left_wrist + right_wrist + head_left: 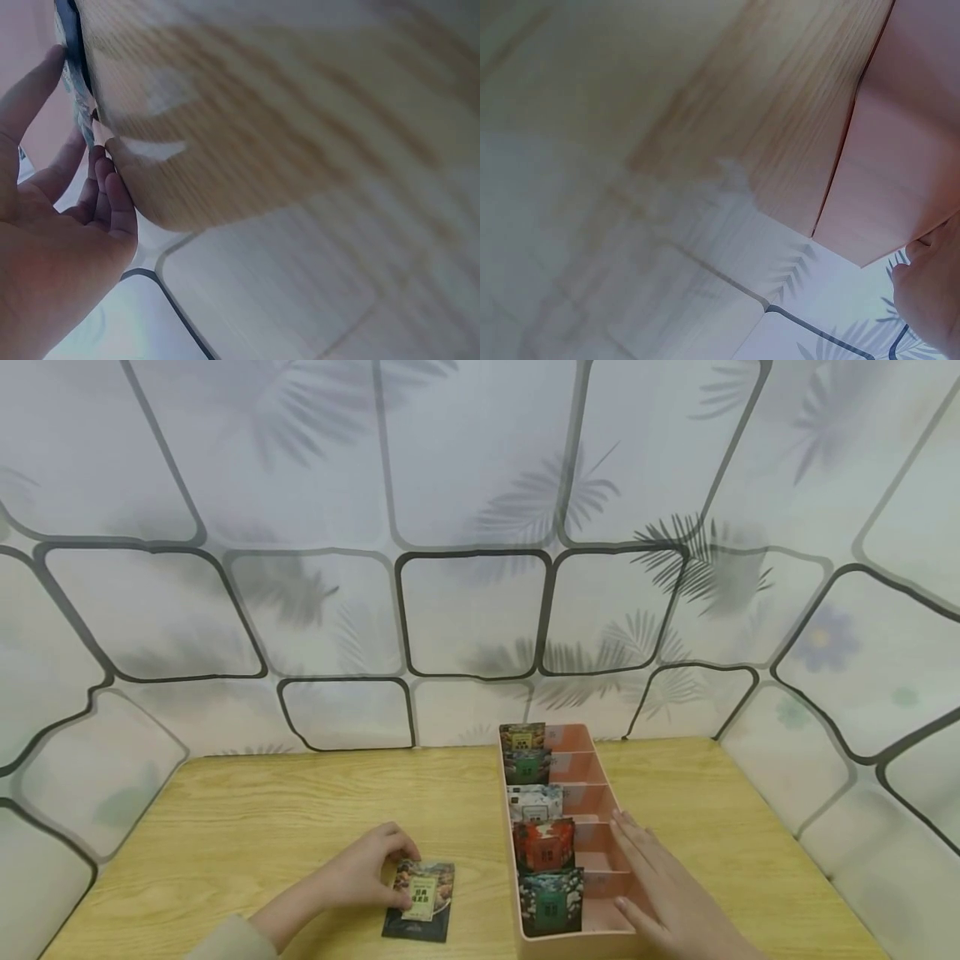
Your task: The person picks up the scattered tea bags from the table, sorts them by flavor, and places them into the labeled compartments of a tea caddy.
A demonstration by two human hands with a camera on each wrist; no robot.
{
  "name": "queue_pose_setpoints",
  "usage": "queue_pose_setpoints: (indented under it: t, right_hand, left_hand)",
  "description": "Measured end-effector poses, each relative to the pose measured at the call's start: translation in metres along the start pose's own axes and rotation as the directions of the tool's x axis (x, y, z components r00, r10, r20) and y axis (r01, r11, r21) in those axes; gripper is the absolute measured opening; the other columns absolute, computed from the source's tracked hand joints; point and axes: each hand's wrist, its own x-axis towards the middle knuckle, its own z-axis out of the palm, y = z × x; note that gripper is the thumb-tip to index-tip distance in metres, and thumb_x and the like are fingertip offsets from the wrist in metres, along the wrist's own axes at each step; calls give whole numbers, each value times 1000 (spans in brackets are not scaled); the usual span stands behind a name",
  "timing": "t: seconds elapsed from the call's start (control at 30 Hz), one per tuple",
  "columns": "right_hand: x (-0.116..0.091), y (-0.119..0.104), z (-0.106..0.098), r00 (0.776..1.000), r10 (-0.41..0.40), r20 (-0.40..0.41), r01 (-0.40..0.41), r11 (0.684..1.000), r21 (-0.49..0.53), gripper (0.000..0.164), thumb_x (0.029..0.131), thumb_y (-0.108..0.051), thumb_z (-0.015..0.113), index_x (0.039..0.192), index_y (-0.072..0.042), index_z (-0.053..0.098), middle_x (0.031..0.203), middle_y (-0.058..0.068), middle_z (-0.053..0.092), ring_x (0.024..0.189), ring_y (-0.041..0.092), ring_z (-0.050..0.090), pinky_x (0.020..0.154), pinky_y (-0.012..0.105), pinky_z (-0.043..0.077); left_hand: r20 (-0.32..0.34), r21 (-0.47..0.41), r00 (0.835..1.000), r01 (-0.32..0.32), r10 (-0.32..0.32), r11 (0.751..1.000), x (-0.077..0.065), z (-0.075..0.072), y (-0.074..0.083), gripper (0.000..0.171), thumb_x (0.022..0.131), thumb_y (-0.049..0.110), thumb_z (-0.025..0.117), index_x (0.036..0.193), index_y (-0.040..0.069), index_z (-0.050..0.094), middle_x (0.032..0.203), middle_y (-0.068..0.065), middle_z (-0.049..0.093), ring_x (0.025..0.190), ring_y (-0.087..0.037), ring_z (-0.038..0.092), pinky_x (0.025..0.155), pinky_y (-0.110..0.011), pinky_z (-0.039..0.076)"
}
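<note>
A dark tea sachet [429, 929] with a yellow-green label lies on the table left of a pink divided box [570, 947]. My left hand [358, 875] pinches this sachet between the thumb on its left side and the fingers at its top edge; the left wrist view shows the sachet [73, 79] edge-on at the fingertips. On the box's right wall rests my right hand [663, 889], fingers extended along the rim and thumb over the nearest compartment. The right wrist view catches only part of that hand [930, 289] beside the pink wall [900, 157].
Sachets stand along the left side of the box's compartments: green-labelled [551, 906] in front, then red [545, 847], white [536, 804], another green [527, 768] and yellow-labelled [522, 737] at the back. Patterned fabric [472, 610] encloses the wooden table [300, 810].
</note>
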Motion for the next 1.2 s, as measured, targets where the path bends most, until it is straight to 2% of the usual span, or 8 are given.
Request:
queue_pose_setpoints:
  t: [0.1, 0.27, 0.47, 0.77, 1.0, 1.2]
  right_hand:
    - [0, -1, 0, 1000, 12, 7, -12, 1000, -3, 88, 94, -35, 77, 163, -1, 36, 173, 13, 34, 164, -3, -1, 129, 10, -3]
    - [0, -1, -1, 999, 31, 26, -31, 1000, -1, 95, 94, -36, 77, 170, -10, 24, 172, 14, 36, 163, -5, -3, 128, 10, -4]
    - [1, -1, -2, 1000, 15, 13, -15, 1000, 13, 92, 94, -34, 77, 167, -5, 30, 172, 16, 36, 164, -3, -2, 129, 11, -3]
    - [2, -2, -3, 1000, 11, 9, -11, 1000, 29, 87, 94, -33, 77, 163, 0, 36, 172, 14, 35, 163, -5, -1, 128, 9, -3]
    - [1, 0, -2, 1000, -2, -6, 2, 999, 42, 93, 93, -31, 78, 168, -5, 28, 173, 14, 34, 164, -2, 2, 128, 9, -2]
    - [0, 1, -1, 1000, -8, -4, 8, 999, 38, 92, 94, -31, 78, 167, -5, 29, 174, 14, 33, 164, -1, 1, 129, 10, -2]
  left_hand:
    - [6, 4, 1000, 9, -9, 1000, 1, 0, 0, 44, 81, 27, 95, 115, 14, 71, 114, 4, 59, 105, -11, 60, 95, -31, 58]
    - [-12, 9, 1000, 4, -4, 1000, 2, 1, 0, 41, 80, 23, 95, 112, 14, 71, 111, 5, 60, 100, -6, 58, 90, -29, 57]
    - [-41, -19, 999, 18, -18, 1000, 2, 2, 2, 37, 79, 16, 94, 108, 13, 72, 103, 5, 63, 92, -3, 55, 81, -24, 53]
    - [-34, -86, 999, 34, -37, 996, 4, 0, 1, 30, 83, 13, 91, 104, 13, 71, 95, 5, 67, 83, -4, 55, 71, -22, 49]
    - [-40, -117, 999, 24, -29, 993, 6, -1, 1, 26, 84, 6, 87, 104, 10, 71, 88, 4, 66, 76, -2, 55, 66, -20, 49]
    - [-37, -119, 998, 36, -40, 992, 7, -2, 3, 22, 86, 3, 84, 103, 9, 72, 88, 3, 68, 75, -1, 56, 65, -19, 50]
